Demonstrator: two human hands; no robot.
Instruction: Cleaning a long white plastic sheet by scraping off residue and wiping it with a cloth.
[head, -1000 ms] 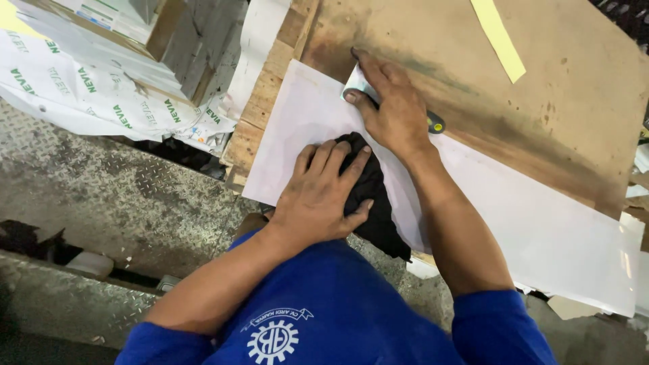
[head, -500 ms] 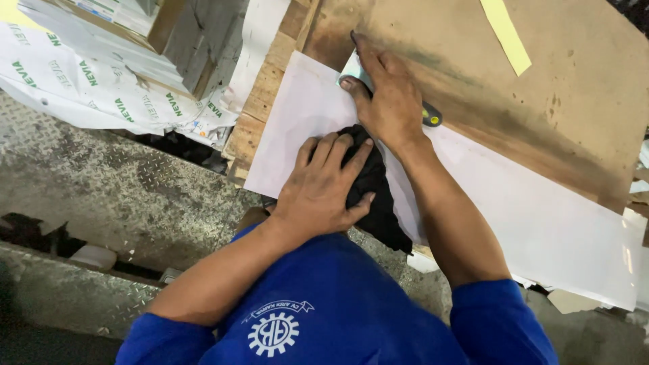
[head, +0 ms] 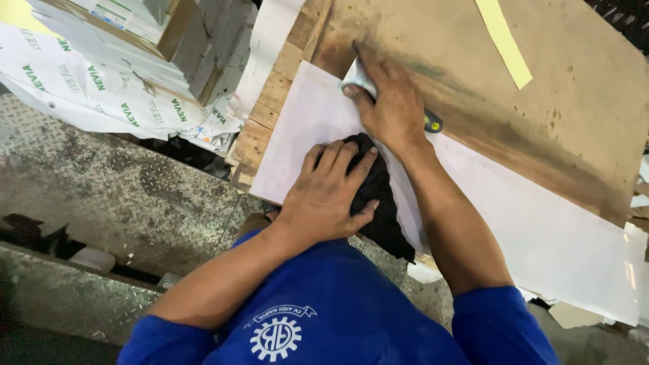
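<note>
**White sheet pinned flat at the board's near corner**

White sheet (head: 514, 223) lies on a worn brown board (head: 574, 115), its long near edge running out past the board's lower side toward the right. Nearest the body, the left hand (head: 328, 196) presses down flat with fingers spread on a black cloth (head: 382, 203), which sits on the sheet and hangs over its near edge. Just beyond, the right hand (head: 392, 101) is closed around a utility knife (head: 362, 81), its silver front end at the sheet's far-left edge and its dark, yellow-dotted tail (head: 433, 124) poking out behind the palm. The two hands are near each other, the right wrist touching the cloth. To the left the sheet's short edge stops just short of the wooden planks (head: 270, 108) that border the board; beyond them lies patterned metal floor (head: 135, 196). Open board stretches right and far of the knife, bare save a yellow strip (head: 503, 40) well apart at the top. Printed wrapping (head: 88, 88) crowds the far left.
</note>
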